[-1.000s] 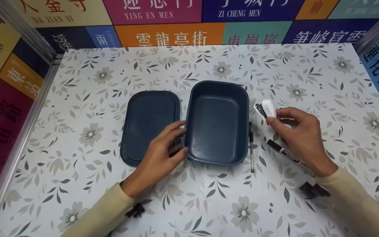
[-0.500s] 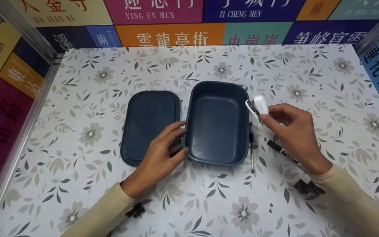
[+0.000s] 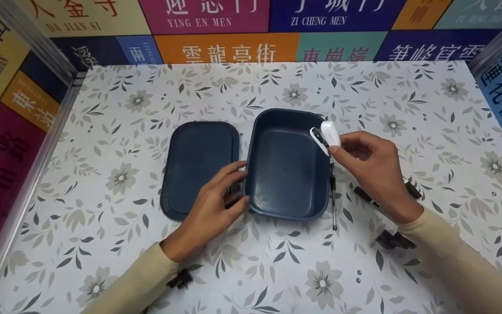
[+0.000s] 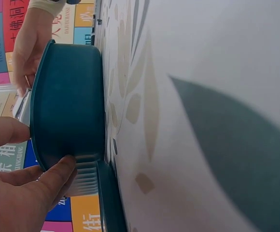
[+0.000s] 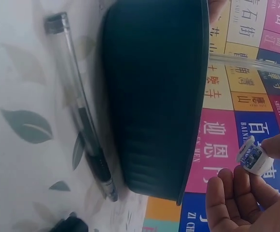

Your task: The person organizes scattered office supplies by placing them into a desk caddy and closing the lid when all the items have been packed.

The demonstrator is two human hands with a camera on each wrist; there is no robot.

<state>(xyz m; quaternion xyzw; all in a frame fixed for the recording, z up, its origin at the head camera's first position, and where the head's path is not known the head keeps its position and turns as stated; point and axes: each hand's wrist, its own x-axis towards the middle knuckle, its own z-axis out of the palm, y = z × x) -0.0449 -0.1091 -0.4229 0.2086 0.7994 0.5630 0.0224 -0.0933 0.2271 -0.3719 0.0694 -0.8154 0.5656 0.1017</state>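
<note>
A dark blue open box (image 3: 288,163) stands mid-table, its flat lid (image 3: 198,165) lying to its left. My left hand (image 3: 216,196) grips the box's left wall, thumb and fingers on the rim (image 4: 48,159). My right hand (image 3: 371,168) pinches a small white correction-tape dispenser (image 3: 326,135) and holds it in the air over the box's right rim; it also shows in the right wrist view (image 5: 252,155). The box (image 5: 154,96) is empty inside.
A thin black pen (image 3: 333,196) lies along the box's right side, also seen in the right wrist view (image 5: 82,121). A black marker (image 3: 368,198) lies partly under my right forearm. Colourful panel walls (image 3: 233,30) and a metal rail (image 3: 37,144) bound the flowered tabletop (image 3: 277,270).
My right hand has lifted the white dispenser and carried it leftward, from right of the box to above its right rim. The left hand has stayed on the box.
</note>
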